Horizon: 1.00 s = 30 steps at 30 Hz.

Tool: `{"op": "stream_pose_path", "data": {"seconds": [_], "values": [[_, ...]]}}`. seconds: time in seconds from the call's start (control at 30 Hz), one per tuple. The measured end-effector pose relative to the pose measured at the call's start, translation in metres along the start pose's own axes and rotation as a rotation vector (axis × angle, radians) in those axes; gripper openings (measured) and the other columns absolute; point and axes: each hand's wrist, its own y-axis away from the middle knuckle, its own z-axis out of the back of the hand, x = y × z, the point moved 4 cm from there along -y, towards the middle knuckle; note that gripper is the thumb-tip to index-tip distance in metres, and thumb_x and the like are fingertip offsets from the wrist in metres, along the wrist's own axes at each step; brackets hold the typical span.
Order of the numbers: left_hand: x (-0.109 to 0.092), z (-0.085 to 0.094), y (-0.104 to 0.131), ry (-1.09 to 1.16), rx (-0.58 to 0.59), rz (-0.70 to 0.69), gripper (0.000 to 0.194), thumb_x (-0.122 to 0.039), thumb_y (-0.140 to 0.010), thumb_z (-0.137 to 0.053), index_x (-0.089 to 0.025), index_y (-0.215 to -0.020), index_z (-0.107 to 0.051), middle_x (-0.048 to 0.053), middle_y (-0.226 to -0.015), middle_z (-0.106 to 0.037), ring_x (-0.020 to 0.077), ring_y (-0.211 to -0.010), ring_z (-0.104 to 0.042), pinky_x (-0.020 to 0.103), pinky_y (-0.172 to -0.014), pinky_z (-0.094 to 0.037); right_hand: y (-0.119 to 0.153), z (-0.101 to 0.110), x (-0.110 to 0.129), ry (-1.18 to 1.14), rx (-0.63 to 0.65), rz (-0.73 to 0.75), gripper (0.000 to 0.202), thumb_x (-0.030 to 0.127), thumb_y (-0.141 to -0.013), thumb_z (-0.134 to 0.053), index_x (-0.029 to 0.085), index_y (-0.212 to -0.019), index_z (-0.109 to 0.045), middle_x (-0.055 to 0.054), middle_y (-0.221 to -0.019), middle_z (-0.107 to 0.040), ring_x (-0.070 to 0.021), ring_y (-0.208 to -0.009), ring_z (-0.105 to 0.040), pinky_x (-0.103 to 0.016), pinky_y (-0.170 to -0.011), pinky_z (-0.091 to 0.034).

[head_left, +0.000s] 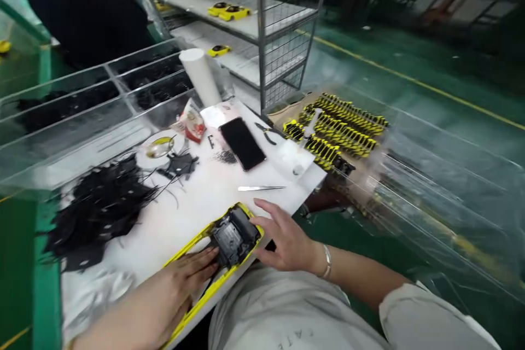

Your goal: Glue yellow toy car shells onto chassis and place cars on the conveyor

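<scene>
at the left, a pile of black wired pads (102, 205) is lying on the white tabletop (221, 197), with a red-and-white packet (192, 123) standing beyond it. next, the left hand (184, 279) is resting across the long yellow casing (205, 299), its fingers nearly straight and lying close together; whether it is gripping anything underneath, i cannot tell. the casing is lying slantwise at the near edge of the tabletop, open side up, and a black insert (232, 238) is sitting inside its right end. the work is looking partway along: the insert is seemingly seated, the casing is lying uncovered, and whether anything is fastening the insert is not showing. a smartphone (243, 143) and metal tweezers (261, 188) are lying beyond, free of both hands. the right hand (287, 240) is standing wide around the casing's right end, thumb and fingers apart, one finger lifting clear. farther right, rows of yellow-and-black parts (340, 131) are lying together.
</scene>
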Motion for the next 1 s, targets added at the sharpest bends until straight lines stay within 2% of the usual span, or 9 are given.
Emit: {"op": "stream_pose_path", "data": {"seconds": [0.17, 0.23, 0.3, 0.4, 0.5, 0.63, 0.8, 0.9, 1.0], "values": [[-0.011, -0.012, 0.011, -0.002, -0.161, 0.13, 0.069, -0.038, -0.084, -0.061, -0.028, -0.149, -0.04, 0.006, -0.147, -0.051, 0.0291, -0.122, -0.062, 0.035, -0.097, -0.057, 0.021, 0.131, -0.05, 0.549, -0.243, -0.269, 0.033, 0.028, -0.09, -0.059, 0.017, -0.121, -0.054, -0.019, -0.13, -0.055, -0.0302, -0.125, -0.051, -0.049, -0.103, -0.044], [-0.017, -0.026, 0.012, -0.029, -0.239, 0.185, 0.071, -0.036, -0.081, -0.064, -0.029, -0.148, -0.041, 0.007, -0.145, -0.052, 0.0306, -0.118, -0.064, 0.036, -0.095, -0.058, 0.024, 0.173, -0.098, 0.738, -0.065, -0.55, 0.028, 0.027, -0.093, -0.05, 0.015, -0.116, -0.06, -0.018, -0.124, -0.06, -0.0304, -0.121, -0.054, -0.047, -0.102, -0.043], [-0.019, -0.037, 0.009, -0.044, -0.281, 0.204, 0.07, -0.026, -0.081, -0.061, -0.031, -0.148, -0.041, 0.005, -0.144, -0.053, 0.0275, -0.117, -0.065, 0.032, -0.096, -0.057, 0.027, 0.19, -0.147, 0.779, 0.316, -0.741, 0.029, 0.021, -0.094, -0.044, 0.015, -0.113, -0.065, -0.014, -0.115, -0.067, -0.028, -0.111, -0.06, -0.04, -0.094, -0.046], [-0.019, -0.039, 0.005, -0.049, -0.307, 0.191, 0.067, -0.02, -0.082, -0.059, -0.033, -0.147, -0.043, 0.002, -0.143, -0.054, 0.0235, -0.118, -0.065, 0.027, -0.096, -0.056, 0.026, 0.186, -0.198, 0.747, 0.573, -0.817, 0.015, 0.012, -0.081, -0.059, 0.015, -0.086, -0.073, -0.011, -0.087, -0.072, -0.0251, -0.085, -0.067, -0.032, -0.073, -0.047], [-0.018, -0.031, 0.004, -0.057, -0.287, 0.192, 0.063, -0.026, -0.085, -0.061, -0.033, -0.145, -0.045, 0.002, -0.144, -0.053, 0.023, -0.12, -0.063, 0.027, -0.097, -0.056, 0.027, 0.163, -0.224, 0.74, 0.729, -0.862, 0.002, 0.015, -0.078, -0.067, 0.014, -0.079, -0.069, -0.007, -0.078, -0.069, -0.0196, -0.076, -0.065, -0.03, -0.07, -0.045], [-0.02, -0.022, 0.01, -0.035, -0.268, 0.24, 0.063, -0.037, -0.084, -0.065, -0.031, -0.144, -0.046, 0.004, -0.147, -0.05, 0.024, -0.121, -0.063, 0.029, -0.096, -0.056, 0.028, 0.155, -0.231, 0.721, 0.762, -0.842, 0.01, 0.019, -0.074, -0.072, 0.014, -0.081, -0.065, -0.004, -0.079, -0.066, -0.0167, -0.072, -0.06, -0.027, -0.064, -0.041], [-0.023, -0.003, 0.021, -0.119, -0.391, 0.271, 0.064, -0.05, -0.086, -0.063, -0.033, -0.145, -0.045, 0.001, -0.146, -0.053, 0.0213, -0.117, -0.065, 0.024, -0.09, -0.059, 0.025, 0.199, -0.213, 0.705, 0.561, -0.769, 0.012, 0.016, -0.074, -0.062, 0.016, -0.086, -0.062, -0.008, -0.085, -0.067, -0.0199, -0.075, -0.06, -0.027, -0.061, -0.036], [-0.028, 0.013, 0.026, -0.121, -0.513, 0.226, 0.059, -0.046, -0.089, -0.06, -0.033, -0.145, -0.045, 0.0, -0.14, -0.059, 0.018, -0.115, -0.066, 0.019, -0.091, -0.057, 0.029, 0.228, -0.179, 0.681, 0.44, -0.758, 0.018, 0.02, -0.077, -0.059, 0.016, -0.094, -0.06, -0.008, -0.087, -0.067, -0.0201, -0.076, -0.062, -0.027, -0.065, -0.041], [-0.038, 0.021, 0.027, 0.023, -0.56, 0.244, 0.053, -0.041, -0.09, -0.061, -0.034, -0.142, -0.048, 0.0, -0.137, -0.062, 0.0184, -0.115, -0.066, 0.02, -0.092, -0.056, 0.027, 0.224, -0.121, 0.4, 0.389, -0.704, 0.018, 0.026, -0.077, -0.06, 0.019, -0.093, -0.06, -0.002, -0.076, -0.066, -0.0175, -0.067, -0.062, -0.026, -0.062, -0.046]]}}
